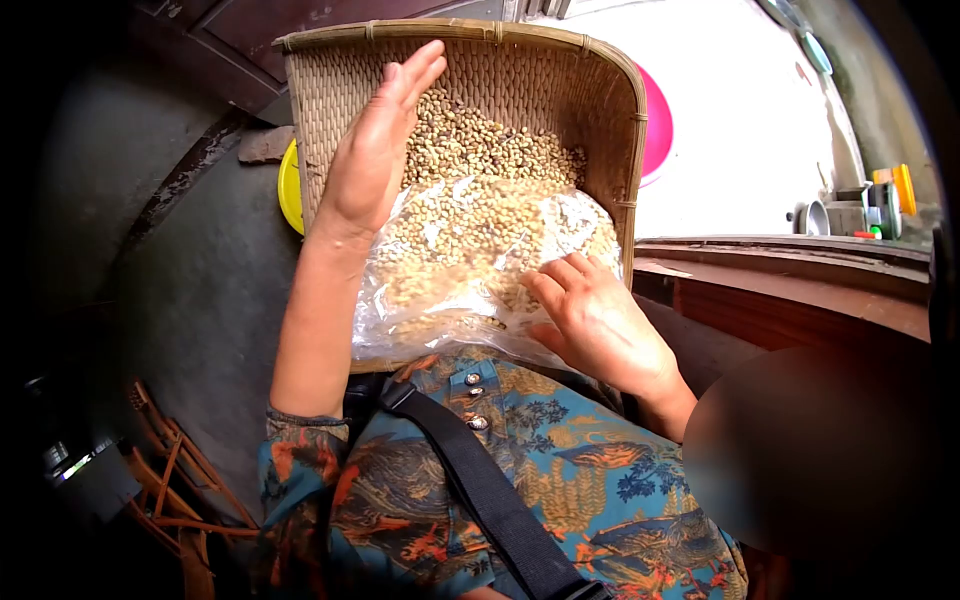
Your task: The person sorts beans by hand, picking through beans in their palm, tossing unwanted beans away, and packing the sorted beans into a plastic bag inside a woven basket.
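Observation:
A woven bamboo basket [330, 95] lies in front of my body, with many small yellow-brown beans [480, 140] heaped inside. A clear plastic bag [375, 325], also with beans in or under it, covers the basket's near part. Along the basket's left side, my left hand [375, 150] is raised edge-on, fingers straight and holding nothing. Its lower edge is close to the beans and the bag. My right hand [595, 315] rests over the bag's right side, fingers bent and thumb apart from them. Its fingertips touch the plastic; no firm grip shows.
A yellow basin [291, 190] and a pink basin [656, 125] show past the basket's sides. On the right runs a wooden sill [800, 285]. A folding wooden chair [175, 470] stands lower left. A black strap [480, 490] crosses my patterned shirt.

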A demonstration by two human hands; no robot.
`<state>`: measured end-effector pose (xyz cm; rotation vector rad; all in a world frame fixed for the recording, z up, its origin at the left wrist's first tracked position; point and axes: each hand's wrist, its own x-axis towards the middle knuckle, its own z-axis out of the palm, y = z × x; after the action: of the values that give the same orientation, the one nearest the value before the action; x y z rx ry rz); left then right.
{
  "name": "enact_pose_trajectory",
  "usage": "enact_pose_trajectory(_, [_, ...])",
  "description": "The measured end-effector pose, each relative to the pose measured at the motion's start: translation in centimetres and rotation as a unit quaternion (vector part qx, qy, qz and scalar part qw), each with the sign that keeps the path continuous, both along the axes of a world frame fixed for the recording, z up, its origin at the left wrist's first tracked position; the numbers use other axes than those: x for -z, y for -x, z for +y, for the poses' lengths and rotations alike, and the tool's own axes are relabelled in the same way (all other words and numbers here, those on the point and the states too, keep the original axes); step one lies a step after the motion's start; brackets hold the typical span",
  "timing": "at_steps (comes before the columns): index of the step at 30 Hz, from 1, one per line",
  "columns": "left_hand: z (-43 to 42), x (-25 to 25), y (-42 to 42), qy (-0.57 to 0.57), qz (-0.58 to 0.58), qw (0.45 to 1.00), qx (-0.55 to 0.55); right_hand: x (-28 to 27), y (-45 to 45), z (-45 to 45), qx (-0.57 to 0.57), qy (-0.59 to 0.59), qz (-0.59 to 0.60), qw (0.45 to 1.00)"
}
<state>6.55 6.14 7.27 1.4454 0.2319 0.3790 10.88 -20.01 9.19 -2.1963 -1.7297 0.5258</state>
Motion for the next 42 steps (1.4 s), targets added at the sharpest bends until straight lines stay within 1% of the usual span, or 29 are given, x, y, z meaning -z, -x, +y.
enact_pose_trajectory(1, [0.1, -0.2, 0.3, -0.003, -0.003, 1.0, -0.001, 0.6, 0.3, -0.3, -0.005, 0.005, -0.021, 1.0])
enact_pose_trajectory(2, [-0.1, -0.6, 0.9, -0.028, 0.011, 0.997, -0.072, 1.4, 0.4, -0.6, -0.009, 0.009, -0.043, 0.999])
enact_pose_trajectory(3, [-0.2, -1.1, 1.7, -0.04, 0.015, 0.998, -0.045, 1.9, 0.3, -0.9, -0.015, 0.013, -0.066, 0.998])
enact_pose_trajectory(5, [-0.2, -1.9, 3.8, -0.063, 0.024, 0.998, 0.008, 2.3, 0.0, -1.1, -0.004, -0.02, -0.042, 0.999])
enact_pose_trajectory(7, [-1.3, -2.1, 5.9, -0.051, -0.002, 0.966, 0.255, 2.3, -0.5, -1.2, 0.03, -0.046, -0.007, 0.998])
enact_pose_trajectory(9, [-4.9, -3.0, 7.1, -0.121, 0.064, 0.914, 0.382, 1.3, -1.2, -1.0, 0.086, -0.063, 0.043, 0.993])
enact_pose_trajectory(11, [-7.8, -2.0, 7.2, -0.236, 0.072, 0.891, 0.38, 0.2, -1.9, -1.0, 0.153, -0.171, 0.081, 0.97])
enact_pose_trajectory(12, [-8.7, -1.5, 7.7, -0.283, 0.116, 0.896, 0.324, -0.2, -2.1, -1.0, 0.17, -0.201, 0.1, 0.96])
enact_pose_trajectory(13, [-9.0, -1.1, 7.5, -0.333, 0.18, 0.877, 0.295, -0.6, -2.4, -1.1, 0.186, -0.23, 0.118, 0.948])
enact_pose_trajectory(14, [-9.1, -0.8, 7.2, -0.382, 0.242, 0.852, 0.264, -0.8, -2.6, -1.5, 0.197, -0.246, 0.166, 0.934])
enact_pose_trajectory(15, [-9.1, -0.2, 7.0, -0.43, 0.302, 0.819, 0.23, -0.6, -2.6, -1.7, 0.202, -0.303, 0.212, 0.907])
enact_pose_trajectory(16, [-9.1, 4.4, 10.0, -0.769, 0.123, 0.621, 0.085, -0.4, -2.5, -2.2, 0.223, -0.305, 0.242, 0.894])
enact_pose_trajectory(18, [-8.4, 4.3, 6.7, -0.585, 0.032, 0.808, 0.068, -0.1, -2.3, -2.6, 0.24, -0.314, 0.301, 0.868])
enact_pose_trajectory(19, [-8.2, 4.3, 5.1, -0.475, -0.016, 0.878, 0.06, 0.2, -2.2, -2.6, 0.236, -0.323, 0.329, 0.855])
enact_pose_trajectory(20, [-8.6, 4.7, 4.6, -0.505, -0.014, 0.859, 0.085, 0.4, -2.1, -2.7, 0.216, -0.307, 0.313, 0.872])
enact_pose_trajectory(23, [-10.5, 3.8, 2.9, -0.561, 0.064, 0.813, 0.141, -0.1, -1.5, -2.1, 0.171, -0.289, 0.261, 0.905])
enact_pose_trajectory(25, [-11.5, 4.8, 2.1, -0.559, 0.083, 0.804, 0.181, 0.2, -1.4, -1.7, 0.141, -0.306, 0.253, 0.907])
enact_pose_trajectory(27, [-12.2, 6.9, 3.0, -0.508, 0.01, 0.854, 0.111, 0.5, -1.3, -1.5, 0.13, -0.307, 0.256, 0.907])
enact_pose_trajectory(28, [-11.9, 7.6, 3.6, -0.534, 0.027, 0.837, 0.115, 0.8, -1.2, -1.6, 0.129, -0.304, 0.256, 0.908])
enact_pose_trajectory(30, [-10.8, 7.9, 3.8, -0.491, 0.084, 0.855, 0.146, 0.7, -1.3, -1.7, 0.135, -0.29, 0.238, 0.917])
enact_pose_trajectory(31, [-10.2, 7.6, 3.8, -0.468, 0.113, 0.862, 0.161, 0.7, -1.4, -1.7, 0.139, -0.283, 0.23, 0.921])
enact_pose_trajectory(34, [-9.7, 5.1, 5.2, -0.286, 0.03, 0.952, 0.101, 1.0, -1.7, -1.7, 0.153, -0.281, 0.212, 0.923])
enact_pose_trajectory(35, [-9.2, 4.3, 5.8, -0.115, 0.098, 0.982, 0.116, 1.0, -1.9, -1.8, 0.14, -0.249, 0.231, 0.93])
enact_pose_trajectory(36, [-8.5, 3.6, 6.4, 0.061, 0.163, 0.977, 0.127, 1.1, -2.2, -1.9, 0.127, -0.216, 0.25, 0.935])
enact_pose_trajectory(37, [-8.0, 2.8, 6.7, 0.233, 0.221, 0.938, 0.133, 1.2, -2.7, -1.9, 0.112, -0.185, 0.268, 0.939])
enact_pose_trajectory(38, [-7.8, 2.1, 6.8, 0.302, 0.233, 0.918, 0.111, 0.7, -3.3, -1.8, 0.118, -0.157, 0.304, 0.932])
enact_pose_trajectory(39, [-7.5, 2.1, 6.9, 0.406, 0.214, 0.88, 0.124, 0.3, -4.0, -1.5, 0.124, -0.128, 0.338, 0.924])
enact_pose_trajectory(41, [-6.7, 2.4, 7.4, 0.598, 0.166, 0.77, 0.146, 1.4, -5.2, -0.4, 0.189, -0.197, 0.3, 0.914])
enact_pose_trajectory(42, [-6.5, 2.9, 8.0, 0.597, 0.186, 0.773, 0.106, 2.0, -5.9, 0.5, 0.209, -0.21, 0.211, 0.931])
